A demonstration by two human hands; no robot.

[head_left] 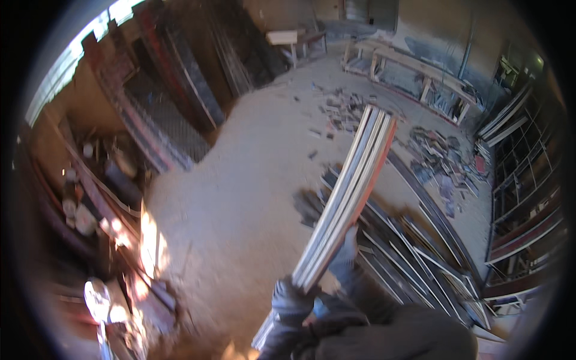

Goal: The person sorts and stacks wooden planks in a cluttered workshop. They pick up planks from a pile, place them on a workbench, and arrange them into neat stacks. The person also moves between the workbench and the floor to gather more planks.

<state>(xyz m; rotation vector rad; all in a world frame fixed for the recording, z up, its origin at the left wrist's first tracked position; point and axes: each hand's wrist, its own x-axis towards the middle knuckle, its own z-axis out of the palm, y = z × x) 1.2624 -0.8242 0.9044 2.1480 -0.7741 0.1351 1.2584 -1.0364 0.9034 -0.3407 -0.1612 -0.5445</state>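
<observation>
A bundle of long, thin strips [345,195], pale and grey with an orange-red edge on its right side, slants up and away in front of me. My left hand [293,299], in a grey glove, is wrapped round the lower part of it. Higher up, my right hand [344,251], also gloved, grips the bundle from its right side; most of its fingers are hidden behind the strips. The lower end of the bundle shows again below my left hand, beside my sleeve.
Loose long strips [414,258] lie piled on the floor to my right. Short offcuts [444,156] are scattered beyond them. A wooden bench frame [420,69] stands at the back, a metal rack [522,174] at the far right. Long boards [180,66] lean against the left wall.
</observation>
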